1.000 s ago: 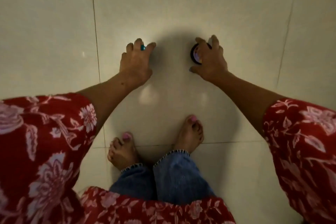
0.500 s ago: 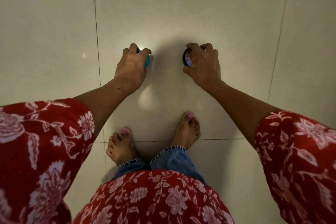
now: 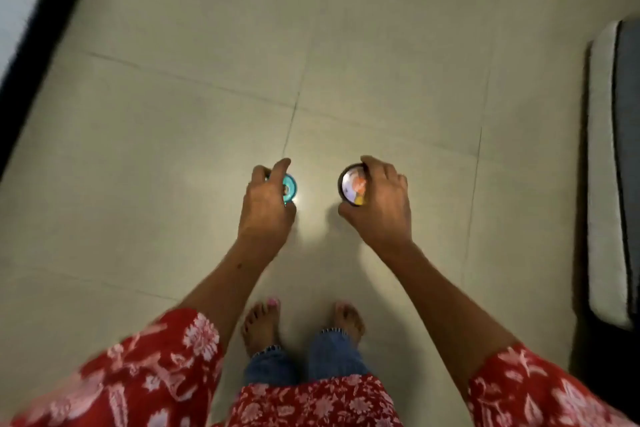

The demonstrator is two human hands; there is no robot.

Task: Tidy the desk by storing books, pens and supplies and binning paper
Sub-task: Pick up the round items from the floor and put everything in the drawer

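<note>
- Two small round items are in the air above the floor, one in each hand: a teal round item on the left and a dark-rimmed round item with a colourful printed face on the right.
- What they are exactly is too blurred to tell; they look like small lidded tins or tape rolls.
- Left hand curls its fingers over the teal one, covering most of it.
- Right hand grips the dark-rimmed one by its rim, thumb below and fingers on top.
- Both look light and stiff, likely smooth-sided, so a grip across the rim suits them; if lidded, a squeeze on the lid alone could pop it.
- Below are beige floor tiles, the person's bare feet, jeans and red floral sleeves.
- A white-edged grey cushion or mattress lies at the right; a dark edge crosses the upper left.
</note>
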